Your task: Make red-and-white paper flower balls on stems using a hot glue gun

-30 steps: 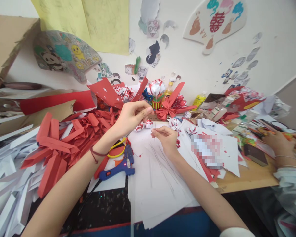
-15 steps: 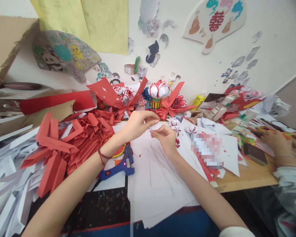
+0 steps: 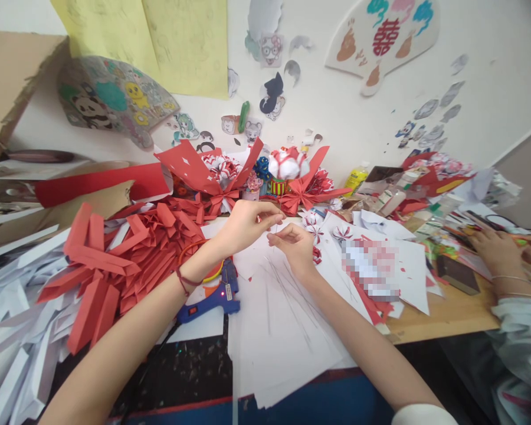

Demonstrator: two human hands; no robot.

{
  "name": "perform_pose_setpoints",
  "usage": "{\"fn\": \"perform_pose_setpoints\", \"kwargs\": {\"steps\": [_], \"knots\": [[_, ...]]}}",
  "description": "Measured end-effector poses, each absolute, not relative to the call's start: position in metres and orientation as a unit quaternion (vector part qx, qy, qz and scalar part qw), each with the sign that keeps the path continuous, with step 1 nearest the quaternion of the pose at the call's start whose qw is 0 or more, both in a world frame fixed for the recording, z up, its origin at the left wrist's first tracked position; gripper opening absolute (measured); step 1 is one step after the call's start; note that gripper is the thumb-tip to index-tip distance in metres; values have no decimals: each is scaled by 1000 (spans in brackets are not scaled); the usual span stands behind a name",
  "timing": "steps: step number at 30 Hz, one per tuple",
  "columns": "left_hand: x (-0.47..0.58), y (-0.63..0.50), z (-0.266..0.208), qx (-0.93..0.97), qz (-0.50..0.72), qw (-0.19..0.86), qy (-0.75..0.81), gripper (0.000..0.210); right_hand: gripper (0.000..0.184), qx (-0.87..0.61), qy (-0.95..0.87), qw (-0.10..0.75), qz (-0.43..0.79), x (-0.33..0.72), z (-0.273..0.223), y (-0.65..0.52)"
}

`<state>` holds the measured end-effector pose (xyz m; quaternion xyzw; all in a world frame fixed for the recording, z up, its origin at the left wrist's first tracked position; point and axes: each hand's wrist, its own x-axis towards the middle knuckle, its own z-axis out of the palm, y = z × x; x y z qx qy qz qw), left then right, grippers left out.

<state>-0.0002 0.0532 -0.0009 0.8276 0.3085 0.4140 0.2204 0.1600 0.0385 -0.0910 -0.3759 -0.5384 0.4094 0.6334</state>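
Where the head view looks down on the work, the left hand pinches a thin wire stem with its fingertips drawn narrow, and the right hand is closed just below, fingertips together on the stem's lower part. At its top, above both hands, sits a red-and-white paper flower, slightly blurred. Below the hands, loose wires lie across white sheets. Just left of these rests a blue glue gun with a small light lit; beyond it spreads a heap of folded red strips. Small striped blossoms lie near the right hand. Farther right, at the wooden desk, another person's hand is among assorted items.
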Motion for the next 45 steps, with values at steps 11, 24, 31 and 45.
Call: {"fn": "perform_pose_setpoints", "kwargs": {"steps": [11, 24, 31, 45], "knots": [[1, 49, -3, 785, 477, 225, 325, 19, 26, -364, -533, 609, 461, 157, -82, 33], [3, 50, -7, 757, 492, 244, 355, 31, 31, -311, -617, 567, 449, 159, -85, 33], [2, 52, -9, 744, 514, 256, 341, 32, 26, -314, -614, 560, 459, 161, -90, 35], [1, 56, -10, 760, 500, 283, 303, 19, 20, -358, -580, 578, 448, 160, -89, 34]]}}
